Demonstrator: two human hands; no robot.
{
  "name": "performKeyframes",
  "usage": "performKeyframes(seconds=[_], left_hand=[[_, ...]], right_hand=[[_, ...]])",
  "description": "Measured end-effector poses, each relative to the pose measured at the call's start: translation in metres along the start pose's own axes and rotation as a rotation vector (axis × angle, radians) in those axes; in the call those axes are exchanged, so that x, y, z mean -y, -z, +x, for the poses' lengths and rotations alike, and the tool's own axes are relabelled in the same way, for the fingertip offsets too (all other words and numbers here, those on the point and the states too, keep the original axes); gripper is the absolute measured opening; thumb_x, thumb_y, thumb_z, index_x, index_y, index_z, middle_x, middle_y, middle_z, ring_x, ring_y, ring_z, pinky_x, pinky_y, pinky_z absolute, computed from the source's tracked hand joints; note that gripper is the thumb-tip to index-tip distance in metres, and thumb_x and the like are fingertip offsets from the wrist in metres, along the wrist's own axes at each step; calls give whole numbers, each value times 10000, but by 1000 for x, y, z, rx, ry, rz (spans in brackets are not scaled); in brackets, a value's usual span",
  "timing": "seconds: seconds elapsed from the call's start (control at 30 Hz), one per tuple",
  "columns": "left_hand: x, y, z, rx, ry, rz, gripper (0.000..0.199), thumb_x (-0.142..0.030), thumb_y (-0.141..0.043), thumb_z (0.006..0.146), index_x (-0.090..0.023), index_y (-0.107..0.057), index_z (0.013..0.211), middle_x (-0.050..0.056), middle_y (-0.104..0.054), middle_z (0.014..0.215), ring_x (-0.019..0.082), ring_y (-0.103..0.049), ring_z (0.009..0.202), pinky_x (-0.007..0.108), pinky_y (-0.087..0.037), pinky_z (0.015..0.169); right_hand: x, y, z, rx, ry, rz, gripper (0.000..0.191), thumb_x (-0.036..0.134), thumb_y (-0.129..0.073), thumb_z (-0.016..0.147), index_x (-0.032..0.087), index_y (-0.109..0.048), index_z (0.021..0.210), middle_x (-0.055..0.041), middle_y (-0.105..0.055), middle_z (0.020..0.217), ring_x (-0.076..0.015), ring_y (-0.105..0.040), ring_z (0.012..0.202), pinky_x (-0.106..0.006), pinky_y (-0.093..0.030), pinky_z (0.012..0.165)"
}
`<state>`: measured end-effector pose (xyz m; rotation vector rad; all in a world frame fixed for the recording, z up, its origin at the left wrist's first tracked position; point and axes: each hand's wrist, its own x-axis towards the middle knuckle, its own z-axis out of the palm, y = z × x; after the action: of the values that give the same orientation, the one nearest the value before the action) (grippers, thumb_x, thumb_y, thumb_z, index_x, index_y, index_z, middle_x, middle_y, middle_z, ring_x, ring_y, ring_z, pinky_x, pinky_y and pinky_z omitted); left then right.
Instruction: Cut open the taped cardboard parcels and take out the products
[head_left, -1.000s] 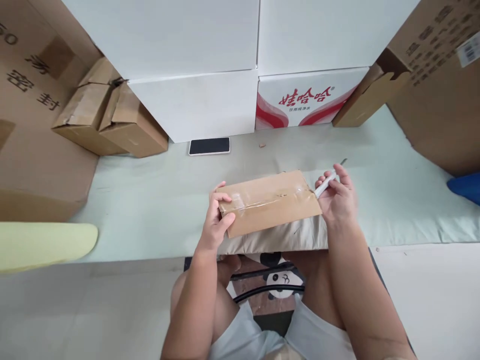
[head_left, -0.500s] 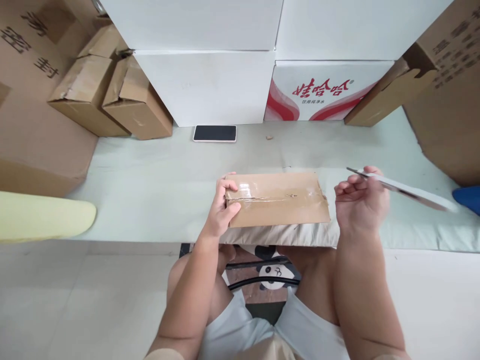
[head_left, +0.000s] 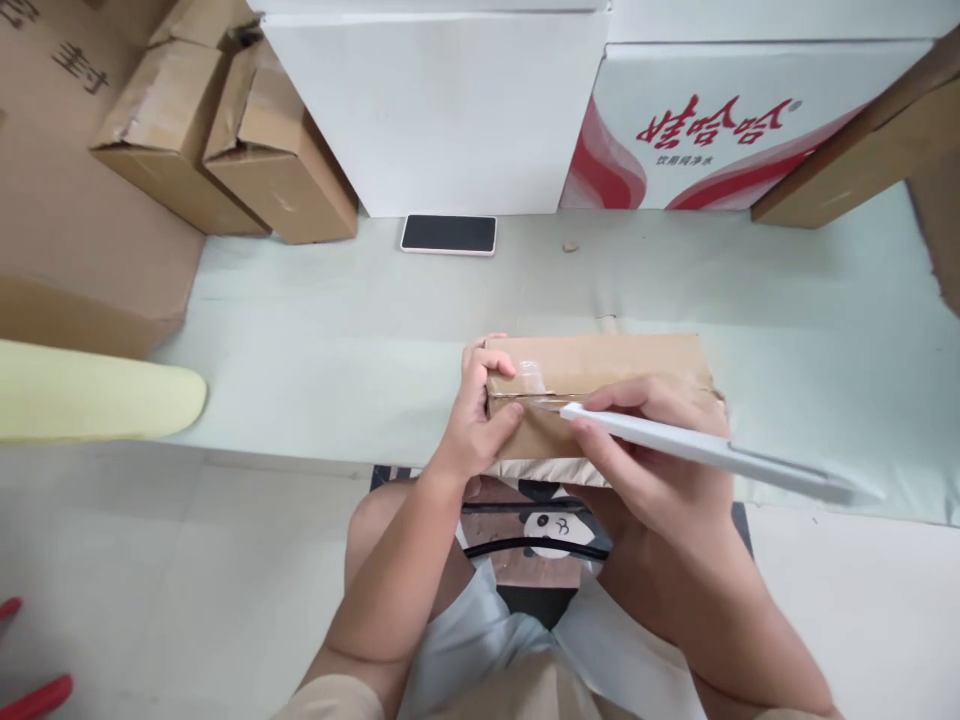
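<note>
A small brown cardboard box (head_left: pixel 607 355) lies near the front edge of the cloth-covered bed or bench, with clear tape along its middle seam. My left hand (head_left: pixel 480 415) grips its left end, thumb on the top near the seam and fingers round the far side. In my right hand (head_left: pixel 667 460) is a white utility knife (head_left: pixel 675 436), pinched near its front end. Its thin blade points left and meets the taped seam near my left thumb. The right hand covers much of the box's right half.
A phone (head_left: pixel 448 235) lies beyond the box, beside a small brown scrap (head_left: pixel 570 247). White cartons (head_left: pixel 442 110) and a red-printed carton (head_left: pixel 705 130) stand along the back. Brown boxes (head_left: pixel 289 150) are at left, near a pale yellow rounded object (head_left: pixel 97 392).
My right hand has come left from beside the box, bringing the knife blade onto the taped seam. My left hand still holds the left end. The camera view has shifted.
</note>
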<state>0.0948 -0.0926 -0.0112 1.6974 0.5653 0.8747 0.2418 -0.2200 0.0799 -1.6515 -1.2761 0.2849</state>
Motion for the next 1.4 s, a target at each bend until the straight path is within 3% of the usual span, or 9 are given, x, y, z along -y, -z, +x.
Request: performKeyframes(seconds=[0.13, 0.33, 0.5, 0.77, 0.83, 0.9, 1.07, 1.23, 1.4], left_hand=[[-3, 0, -1, 16, 18, -63, 408, -648, -609, 927, -299, -507, 1113, 86, -504, 1275, 304, -506, 1283, 469, -456, 1099], [-4, 3, -1, 30, 24, -65, 398, -631, -606, 938, -288, -505, 1111, 94, -472, 1319, 307, -452, 1372, 451, -442, 1118], [-6, 3, 1, 49, 21, -66, 379, -612, -606, 942, -289, -470, 1086, 80, -487, 1243, 311, -441, 1358, 466, -420, 1118], [-5, 3, 1, 41, 8, -42, 372, -600, -600, 932, -286, -456, 1067, 83, -493, 1233, 296, -503, 1201, 460, -459, 1027], [-5, 4, 2, 36, 4, -32, 373, -602, -600, 929, -285, -460, 1068, 83, -498, 1229, 293, -511, 1180, 456, -467, 1014], [-5, 4, 2, 36, 6, -37, 360, -590, -600, 928, -287, -464, 1068, 78, -500, 1217, 289, -517, 1169, 455, -470, 1014], [-3, 6, 1, 22, 11, -15, 271, -446, -610, 904, -291, -488, 1090, 77, -501, 1260, 294, -506, 1247, 459, -456, 1053], [3, 8, 3, 2, -1, 2, 265, -370, -605, 860, -293, -510, 1094, 78, -522, 1269, 301, -507, 1277, 445, -475, 1006], [5, 7, 6, -29, 11, -25, 271, -355, -608, 829, -288, -512, 1074, 60, -534, 1215, 259, -554, 1112, 403, -490, 899]], right_hand=[[0, -4, 0, 36, 27, -94, 49, 269, -736, 934, 251, -692, 924, 39, -748, 791, -92, -655, 604, -225, -489, 563], [1, -11, 2, -35, 119, -234, 97, 285, -725, 935, 240, -681, 861, 28, -752, 731, -104, -662, 574, -227, -494, 533], [3, -10, 4, -94, 93, -260, 102, 232, -711, 906, 236, -663, 816, 39, -708, 661, -100, -606, 526, -238, -477, 521], [4, -1, -2, -70, 13, -254, 111, 156, -709, 836, 227, -636, 789, 43, -684, 697, -97, -580, 571, -250, -449, 559], [5, 1, -5, -54, -35, -190, 102, 158, -717, 838, 227, -649, 805, 44, -672, 706, -93, -566, 572, -249, -432, 545], [3, 5, -6, -125, -66, -65, 96, 167, -709, 836, 223, -644, 794, 36, -644, 697, -98, -552, 568, -258, -399, 510], [-17, 30, 9, -625, 13, 343, 120, 160, -568, 717, 242, -520, 643, 45, -443, 514, -117, -418, 419, -291, -264, 378], [-41, 48, 22, -564, -216, 509, 130, 159, -557, 665, 238, -490, 586, 52, -330, 458, -95, -309, 389, -267, -195, 377], [-56, 50, 29, -517, -249, 519, 152, 119, -552, 640, 220, -474, 558, 52, -267, 493, -84, -254, 431, -246, -165, 399]])
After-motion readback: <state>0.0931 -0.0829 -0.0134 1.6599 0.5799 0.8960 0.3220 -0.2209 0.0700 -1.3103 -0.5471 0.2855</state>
